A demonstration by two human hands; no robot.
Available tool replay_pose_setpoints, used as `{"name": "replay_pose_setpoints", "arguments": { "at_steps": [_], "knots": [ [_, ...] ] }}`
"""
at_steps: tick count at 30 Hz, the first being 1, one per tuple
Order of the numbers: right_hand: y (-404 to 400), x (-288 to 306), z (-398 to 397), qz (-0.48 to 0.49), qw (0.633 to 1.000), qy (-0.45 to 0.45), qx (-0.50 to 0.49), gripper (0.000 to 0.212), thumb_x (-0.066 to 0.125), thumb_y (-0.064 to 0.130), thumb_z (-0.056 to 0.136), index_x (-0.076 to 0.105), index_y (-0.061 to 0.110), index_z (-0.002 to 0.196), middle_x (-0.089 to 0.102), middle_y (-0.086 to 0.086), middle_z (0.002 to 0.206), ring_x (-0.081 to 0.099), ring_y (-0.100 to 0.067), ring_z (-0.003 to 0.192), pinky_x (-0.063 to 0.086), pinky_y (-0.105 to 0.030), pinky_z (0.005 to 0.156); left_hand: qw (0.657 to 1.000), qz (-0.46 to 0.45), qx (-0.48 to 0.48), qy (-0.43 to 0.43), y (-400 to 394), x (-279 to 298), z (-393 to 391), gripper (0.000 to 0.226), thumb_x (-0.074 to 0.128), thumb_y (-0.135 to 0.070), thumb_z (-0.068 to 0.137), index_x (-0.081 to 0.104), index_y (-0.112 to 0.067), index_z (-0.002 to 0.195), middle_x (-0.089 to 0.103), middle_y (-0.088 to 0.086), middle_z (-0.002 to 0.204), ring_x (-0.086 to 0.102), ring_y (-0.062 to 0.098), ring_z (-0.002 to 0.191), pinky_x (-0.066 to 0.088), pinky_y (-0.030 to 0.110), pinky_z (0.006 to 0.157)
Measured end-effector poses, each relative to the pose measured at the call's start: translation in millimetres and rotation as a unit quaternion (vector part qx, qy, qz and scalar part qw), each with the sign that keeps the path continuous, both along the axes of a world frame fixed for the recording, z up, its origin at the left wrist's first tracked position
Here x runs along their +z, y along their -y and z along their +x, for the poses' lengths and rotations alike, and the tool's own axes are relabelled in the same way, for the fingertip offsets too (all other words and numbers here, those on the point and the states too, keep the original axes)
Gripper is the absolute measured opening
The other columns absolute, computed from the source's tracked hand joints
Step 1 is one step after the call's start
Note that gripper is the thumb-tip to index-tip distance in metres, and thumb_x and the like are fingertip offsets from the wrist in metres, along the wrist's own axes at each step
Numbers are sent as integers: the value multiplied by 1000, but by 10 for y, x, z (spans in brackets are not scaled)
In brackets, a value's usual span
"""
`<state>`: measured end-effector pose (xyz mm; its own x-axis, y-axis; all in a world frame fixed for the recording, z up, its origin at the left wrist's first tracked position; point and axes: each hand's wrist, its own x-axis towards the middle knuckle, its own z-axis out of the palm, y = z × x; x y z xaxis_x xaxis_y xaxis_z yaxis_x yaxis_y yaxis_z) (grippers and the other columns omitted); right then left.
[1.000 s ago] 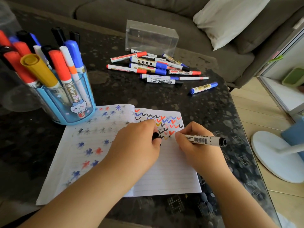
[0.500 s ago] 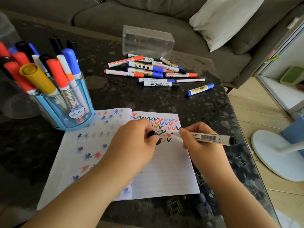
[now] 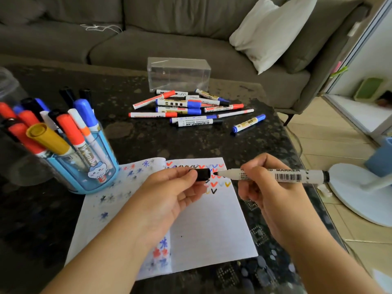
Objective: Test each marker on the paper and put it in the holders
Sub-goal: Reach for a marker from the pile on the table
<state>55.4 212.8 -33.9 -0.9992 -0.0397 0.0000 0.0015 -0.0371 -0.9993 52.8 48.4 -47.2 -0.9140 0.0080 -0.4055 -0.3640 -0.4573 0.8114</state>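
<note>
My right hand (image 3: 269, 192) holds a black whiteboard marker (image 3: 275, 176) level above the paper, its bare tip pointing left. My left hand (image 3: 169, 194) pinches the marker's black cap (image 3: 202, 174), whose open end faces the tip a small gap away. Below them lies the open notebook paper (image 3: 207, 228), with coloured check marks along its top and star marks on the left page. A blue holder (image 3: 84, 166) packed with several markers stands at the left. A pile of loose markers (image 3: 186, 109) lies further back on the table.
A clear plastic box (image 3: 179, 74) stands behind the pile. One blue marker (image 3: 248, 123) lies apart at the right. A clear container (image 3: 8, 90) is at the far left edge. The table's right edge drops to the floor, where a white fan base (image 3: 360, 194) stands. A grey sofa lies behind.
Both hands have lifted off the paper. The marker tip left the check marks and turned level, and the cap in my left hand came up to face it.
</note>
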Motion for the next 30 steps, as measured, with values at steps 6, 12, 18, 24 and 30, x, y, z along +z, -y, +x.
{"name": "replay_pose_setpoints", "arguments": {
  "at_steps": [6,12,18,24,30],
  "knots": [
    [48,-34,-5,13,1000,-3,20,20,54,9,88,53,10,68,56,-5,50,47,-8,47,39,-16,49,998,-13,-54,-26,-42,13,51,15,52,-2,87,66,-1,86,72,9,73,67,13,59,56,24,62],
    [10,-31,-22,24,999,-11,26,29,65,33,77,56,10,64,44,3,45,36,-9,43,31,-22,47,959,-208,-170,-90,0,39,123,18,51,-16,92,68,-11,87,68,1,68,62,11,62,50,23,65],
    [35,10,-3,26,1000,-14,-8,49,58,53,71,55,5,64,43,2,45,35,-10,43,32,-21,45,922,-284,-226,-134,-8,95,178,22,48,-26,94,67,-19,86,64,-6,66,53,7,59,48,28,72],
    [210,-57,29,-51,997,-24,-48,46,50,14,95,45,23,50,39,5,42,33,-8,38,28,-22,41,918,-312,-175,-168,-75,67,248,27,47,-27,94,65,-22,75,51,-10,52,44,3,53,38,24,62],
    [275,-94,27,-75,996,33,-33,38,51,22,94,48,19,56,40,2,45,31,-10,42,25,-27,46,895,-374,-171,-173,31,43,239,23,49,-33,91,65,-31,75,58,-11,57,50,3,56,44,30,65]
  ]
}}
